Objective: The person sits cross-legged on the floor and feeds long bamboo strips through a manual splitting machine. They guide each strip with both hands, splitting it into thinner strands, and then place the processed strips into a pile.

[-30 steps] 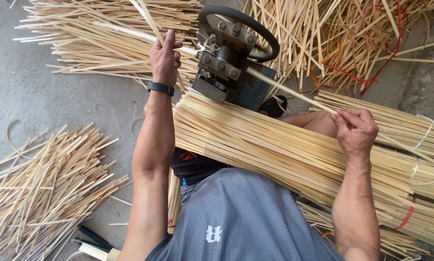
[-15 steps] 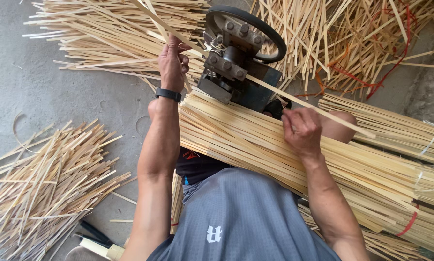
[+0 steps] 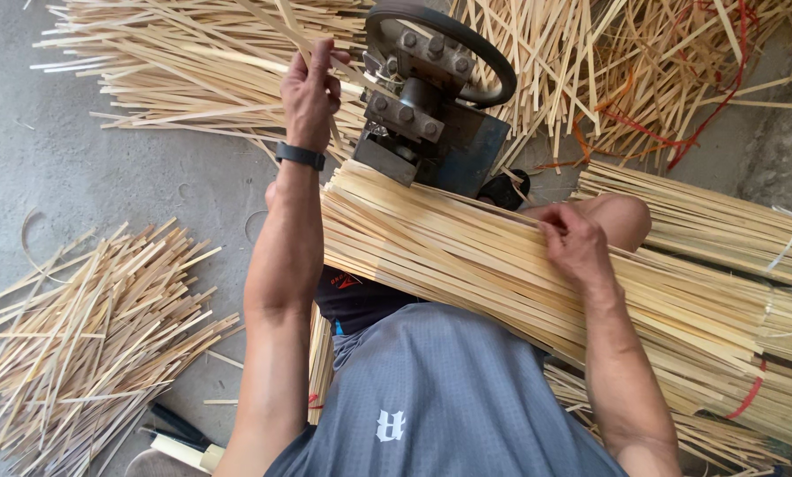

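Bundle of bamboo strips (image 3: 467, 256) under right hand (image 3: 577, 243); left hand (image 3: 310, 93) grips strip (image 3: 277, 22).

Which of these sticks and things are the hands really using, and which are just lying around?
In use:
left hand gripping a thin strip
metal machine with a wheel
right hand on the long strip bundle across the lap

Lying about:
short strip pile on the floor
tied bundles
loose strips with red ties

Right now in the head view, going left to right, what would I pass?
Loose pile of short sticks on the floor → left hand → metal machine with a wheel → right hand → red tie on the bundle.
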